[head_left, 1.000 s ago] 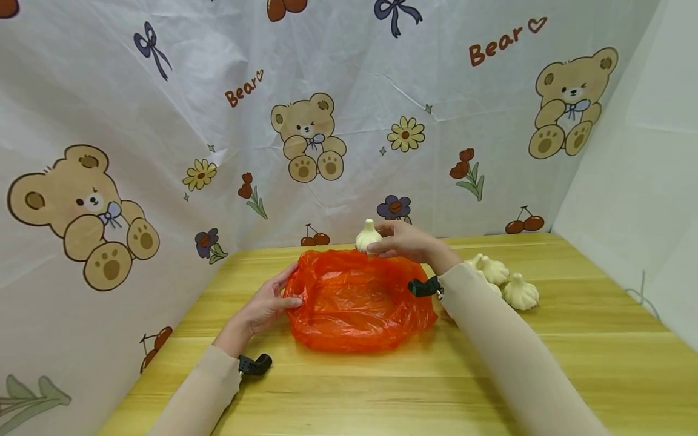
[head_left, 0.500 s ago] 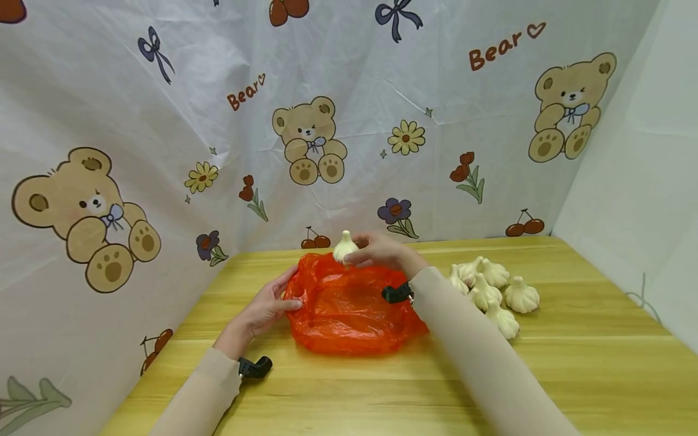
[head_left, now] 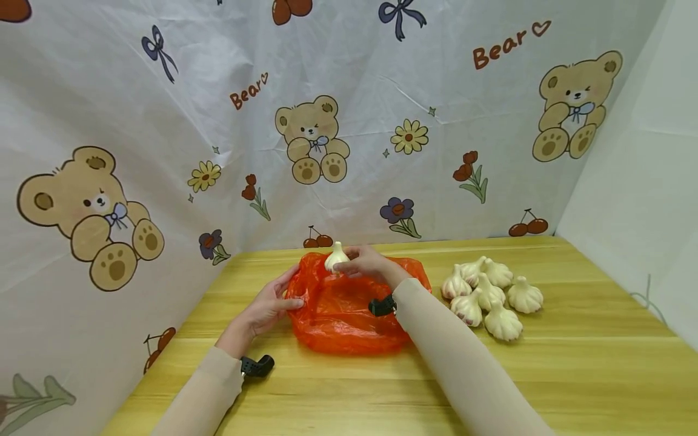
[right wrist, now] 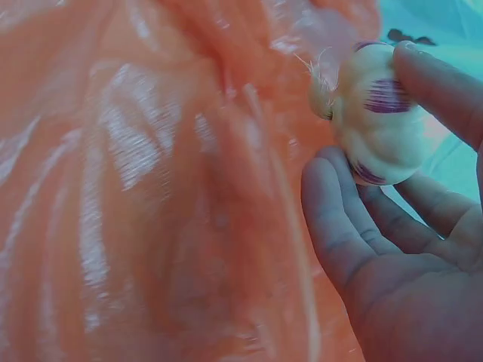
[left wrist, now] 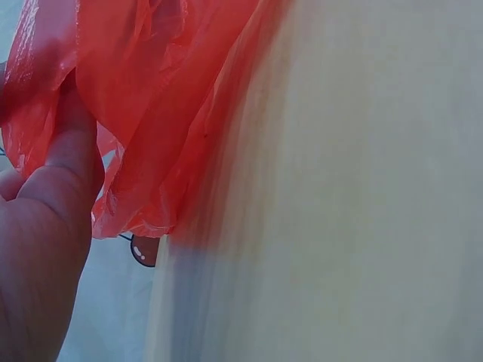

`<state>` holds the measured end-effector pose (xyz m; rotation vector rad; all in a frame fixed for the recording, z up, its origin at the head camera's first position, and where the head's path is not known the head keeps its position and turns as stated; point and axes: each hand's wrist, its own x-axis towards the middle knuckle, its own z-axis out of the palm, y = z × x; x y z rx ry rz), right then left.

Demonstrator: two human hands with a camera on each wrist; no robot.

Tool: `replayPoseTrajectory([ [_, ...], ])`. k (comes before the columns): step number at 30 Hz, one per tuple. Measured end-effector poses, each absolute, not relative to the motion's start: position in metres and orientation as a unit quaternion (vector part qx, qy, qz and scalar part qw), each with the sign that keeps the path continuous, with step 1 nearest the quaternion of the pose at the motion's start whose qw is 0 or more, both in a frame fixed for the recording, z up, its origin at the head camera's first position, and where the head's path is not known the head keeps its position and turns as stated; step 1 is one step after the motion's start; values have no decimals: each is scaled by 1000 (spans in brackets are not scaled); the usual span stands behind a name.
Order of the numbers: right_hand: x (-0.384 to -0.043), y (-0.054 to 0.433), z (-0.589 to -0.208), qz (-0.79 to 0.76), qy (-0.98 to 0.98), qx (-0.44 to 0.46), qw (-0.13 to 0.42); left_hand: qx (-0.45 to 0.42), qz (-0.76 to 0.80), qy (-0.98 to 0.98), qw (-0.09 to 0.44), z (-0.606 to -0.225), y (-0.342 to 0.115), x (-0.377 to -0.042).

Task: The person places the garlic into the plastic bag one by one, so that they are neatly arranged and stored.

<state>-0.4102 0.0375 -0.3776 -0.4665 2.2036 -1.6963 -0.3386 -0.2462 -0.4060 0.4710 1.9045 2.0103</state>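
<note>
A thin red plastic bag [head_left: 349,339] lies spread with its mouth facing up in the middle of the table. My left hand [head_left: 268,307] pinches the bag's left rim, thumb on the near side; the left wrist view shows that thumb pressed into the red film [left wrist: 143,113]. Over the bag's back left part, my right hand [head_left: 369,264] holds a garlic bulb [head_left: 337,258] between thumb and fingers, its stem pointing up. Up close in the right wrist view, purple streaks and fine roots show on this garlic bulb [right wrist: 381,121].
Several more garlic bulbs [head_left: 488,292] are piled to the right of the bag on the wooden table [head_left: 354,399]. Behind stands a white curtain [head_left: 365,66] printed with bears, with a plain white wall [head_left: 627,181] at the right. A thin cable [head_left: 649,300] hangs there.
My right hand has carried the garlic bulb left and lower over the bag, uncovering the pile on the right. My left hand keeps its grip on the bag's rim.
</note>
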Motion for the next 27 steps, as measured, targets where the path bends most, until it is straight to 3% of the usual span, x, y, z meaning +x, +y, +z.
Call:
replayPoseTrajectory([
  [27,-405,24,-407,-544,823,-96,131,167,708,665,168,-407,-247,-338],
])
